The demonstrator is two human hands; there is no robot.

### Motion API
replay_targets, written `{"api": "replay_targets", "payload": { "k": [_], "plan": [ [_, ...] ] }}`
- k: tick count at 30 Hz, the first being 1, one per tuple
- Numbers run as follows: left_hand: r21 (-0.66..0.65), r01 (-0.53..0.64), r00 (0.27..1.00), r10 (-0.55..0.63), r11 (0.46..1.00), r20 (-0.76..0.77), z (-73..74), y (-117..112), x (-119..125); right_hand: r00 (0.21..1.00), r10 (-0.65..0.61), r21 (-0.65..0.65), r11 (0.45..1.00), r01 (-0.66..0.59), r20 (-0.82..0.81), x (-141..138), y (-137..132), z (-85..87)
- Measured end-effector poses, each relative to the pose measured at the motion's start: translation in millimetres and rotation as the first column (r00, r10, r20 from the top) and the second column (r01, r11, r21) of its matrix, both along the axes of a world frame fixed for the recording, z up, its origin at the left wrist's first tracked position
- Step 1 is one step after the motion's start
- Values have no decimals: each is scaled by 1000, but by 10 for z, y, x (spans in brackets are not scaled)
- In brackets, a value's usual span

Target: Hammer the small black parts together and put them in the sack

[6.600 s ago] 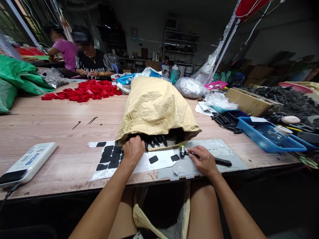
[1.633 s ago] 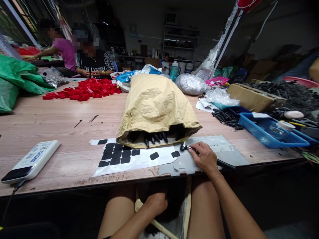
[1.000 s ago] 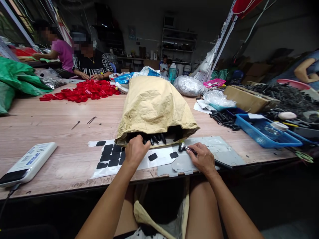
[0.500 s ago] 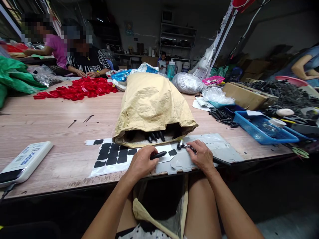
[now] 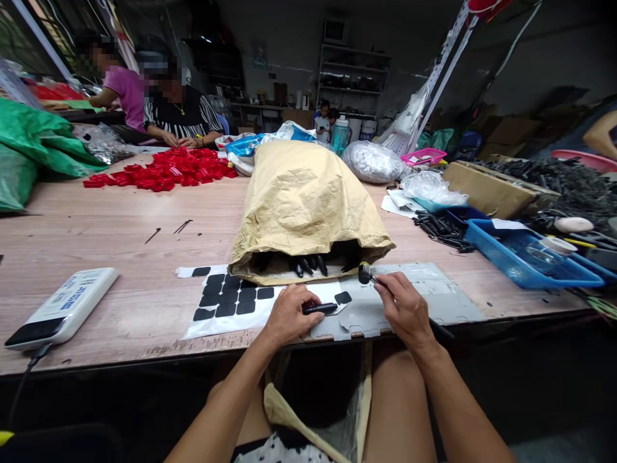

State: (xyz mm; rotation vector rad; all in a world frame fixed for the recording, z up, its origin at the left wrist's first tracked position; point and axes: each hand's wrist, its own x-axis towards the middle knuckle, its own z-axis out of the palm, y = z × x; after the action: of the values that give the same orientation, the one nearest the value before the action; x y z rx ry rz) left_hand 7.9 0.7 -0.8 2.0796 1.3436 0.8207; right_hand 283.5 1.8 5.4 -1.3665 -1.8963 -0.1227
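One green bag (image 5: 48, 145) bunches up at the far left of the bench (image 5: 106, 238), and nearer the front edge lies a white device (image 5: 65, 305) with a cable plugged into it. Beyond them sit a person in a purple top (image 5: 124, 96) and a person in a black-and-white striped top (image 5: 186, 119), the latter just behind a heap of red pieces (image 5: 166, 170). Next comes a white sheet (image 5: 263, 318) bearing rows of black rounded squares (image 5: 226, 299). At its right part the left hand (image 5: 294, 315) pinches a black rod (image 5: 324, 308) between thumb and fingers, the free end pointing right, low over the sheet and the grey board (image 5: 448, 299). Behind the sheet rests a tan paper sack (image 5: 308, 199), its mouth facing the person, black tips (image 5: 308, 265) showing inside; a second sack (image 5: 289, 408) gapes between the knees. The right hand (image 5: 405, 305) has its fingers closed round the handle of a hammer (image 5: 365, 273), head to the left; whether that head touches anything I cannot tell. Farther right are small black parts (image 5: 441, 233), a cardboard box (image 5: 501, 190) and a blue tray (image 5: 535, 280)
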Motion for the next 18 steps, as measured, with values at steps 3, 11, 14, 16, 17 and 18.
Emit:
{"api": "replay_targets", "payload": {
  "k": [3, 11, 14, 16, 17, 18],
  "plan": [
    [-12, -9, 1000, 9, 1000, 25, -8, 8, 0, 969, 208, -25, 977, -213, -134, -219, -166, 135],
    [-37, -23, 998, 25, 999, 59, -13, -2, 3, 937, 308, -91, 941, -325, -164, -586, -435, 190],
    [-37, -31, 998, 33, 999, 52, -10, 3, 7, 950, 296, -74, 950, -303, -95, -629, -466, 164],
    [-30, -37, 999, 38, 999, 32, -7, 4, 12, 957, 290, -116, 951, -288, 0, -640, -472, 138],
    [-27, -40, 999, 41, 999, 25, -5, 2, 15, 958, 285, -138, 951, -276, 44, -639, -472, 130],
    [-26, -40, 999, 41, 999, 24, -3, 0, 17, 959, 274, -149, 954, -261, 73, -632, -470, 127]
  ]
}}
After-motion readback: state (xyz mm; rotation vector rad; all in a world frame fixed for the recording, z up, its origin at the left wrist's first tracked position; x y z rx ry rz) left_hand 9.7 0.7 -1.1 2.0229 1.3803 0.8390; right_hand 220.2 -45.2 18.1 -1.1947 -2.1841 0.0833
